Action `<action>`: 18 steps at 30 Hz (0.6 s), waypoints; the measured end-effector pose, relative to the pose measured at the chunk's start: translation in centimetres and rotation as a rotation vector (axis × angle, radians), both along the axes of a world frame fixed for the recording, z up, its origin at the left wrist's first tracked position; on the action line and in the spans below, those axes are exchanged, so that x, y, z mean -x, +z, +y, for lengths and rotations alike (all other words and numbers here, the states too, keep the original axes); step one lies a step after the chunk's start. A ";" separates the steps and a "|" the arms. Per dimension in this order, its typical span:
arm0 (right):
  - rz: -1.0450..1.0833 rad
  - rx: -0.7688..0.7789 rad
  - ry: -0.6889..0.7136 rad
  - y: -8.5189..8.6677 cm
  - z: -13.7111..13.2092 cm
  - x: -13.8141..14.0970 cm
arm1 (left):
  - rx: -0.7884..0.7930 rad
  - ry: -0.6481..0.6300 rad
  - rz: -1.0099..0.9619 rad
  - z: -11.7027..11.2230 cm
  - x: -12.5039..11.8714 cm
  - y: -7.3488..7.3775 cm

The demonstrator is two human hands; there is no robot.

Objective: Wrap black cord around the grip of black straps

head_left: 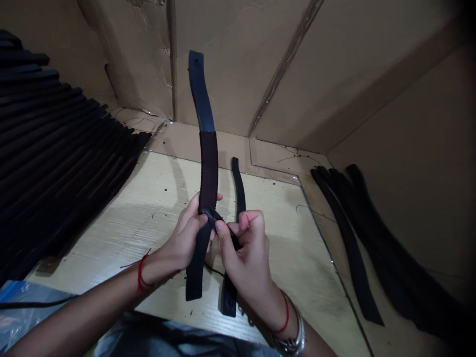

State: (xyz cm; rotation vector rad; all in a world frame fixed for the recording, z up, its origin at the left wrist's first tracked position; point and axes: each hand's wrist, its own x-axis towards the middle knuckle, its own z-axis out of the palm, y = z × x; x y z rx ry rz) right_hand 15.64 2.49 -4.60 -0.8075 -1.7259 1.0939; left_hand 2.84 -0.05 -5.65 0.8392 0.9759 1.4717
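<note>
The left hand is clamping a long, curved black strap with a dark brown fabric section; the right hand is pinching its edge.

Left hand, right hand on black strap

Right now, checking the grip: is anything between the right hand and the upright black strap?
Nothing visible: the right hand pinches the upright black strap below its dark fabric section; a second strap lies beneath, on the table.
</note>
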 end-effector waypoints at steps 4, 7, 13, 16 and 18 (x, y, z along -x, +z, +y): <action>0.037 0.050 0.010 0.0 0.1 0.1 | -0.024 -0.017 -0.011 -0.1 0.1 0.0; 0.072 0.054 0.026 0.1 0.1 0.3 | -0.046 -0.022 0.001 -0.1 0.0 -0.1; 0.118 0.113 -0.028 0.1 -0.3 0.6 | -0.086 -0.061 0.019 -0.4 -0.8 -0.8; 0.092 0.087 -0.110 -0.1 -0.4 0.6 | -0.092 -0.018 0.109 -0.5 -1.0 -1.1; 0.052 0.060 -0.159 -0.2 -0.4 0.6 | -0.103 -0.008 0.175 -0.5 -1.0 -1.2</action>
